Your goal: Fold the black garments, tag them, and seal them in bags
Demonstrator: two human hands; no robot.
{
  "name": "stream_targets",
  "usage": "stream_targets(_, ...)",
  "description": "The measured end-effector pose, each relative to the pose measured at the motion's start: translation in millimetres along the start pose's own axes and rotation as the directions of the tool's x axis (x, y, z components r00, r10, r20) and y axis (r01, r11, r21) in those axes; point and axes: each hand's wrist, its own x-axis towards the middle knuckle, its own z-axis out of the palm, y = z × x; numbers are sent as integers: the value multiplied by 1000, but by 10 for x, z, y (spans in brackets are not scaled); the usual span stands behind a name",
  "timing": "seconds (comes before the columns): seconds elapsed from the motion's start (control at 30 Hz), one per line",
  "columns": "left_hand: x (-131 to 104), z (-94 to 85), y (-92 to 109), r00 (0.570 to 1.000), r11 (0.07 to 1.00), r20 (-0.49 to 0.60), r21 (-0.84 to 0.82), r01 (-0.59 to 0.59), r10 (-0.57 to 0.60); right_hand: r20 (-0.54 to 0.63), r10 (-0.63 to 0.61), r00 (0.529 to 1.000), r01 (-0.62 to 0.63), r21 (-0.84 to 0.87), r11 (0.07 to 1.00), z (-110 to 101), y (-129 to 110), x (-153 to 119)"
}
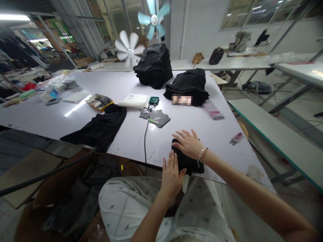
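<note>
A small folded black cloth (193, 164) lies at the near edge of the white table (131, 134). My right hand (188, 144) rests flat on its upper part, fingers spread and pointing left. At the cloth's left side is my left hand (172, 173), fingers stretched forward and thumb apart, its inner side against the cloth. Neither hand grips anything. Beyond them lie dark printed cards (158, 118) in a loose fan. Further left, an unfolded black garment (101, 126) hangs slightly over the table's edge.
Two stacks of black garments (155, 65) (188, 84) stand at the back. A green device (153, 100) with a cable sits beside a white pack (135, 101). Pink snips (236, 138) lie at the right. A box of dark items (99, 102) is at the left; two fans stand behind.
</note>
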Motion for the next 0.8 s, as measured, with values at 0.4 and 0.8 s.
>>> stream_targets(0.4, -217, -136, -51, 994, 998, 81, -9, -66, 67, 113, -225, 968, 228, -19, 973, 264, 90, -274)
stream_targets(0.8, -282, -311, -260, 988, 940, 154, -331, 75, -25, 373, -224, 900, 208, 85, 974, -82, 82, 1083)
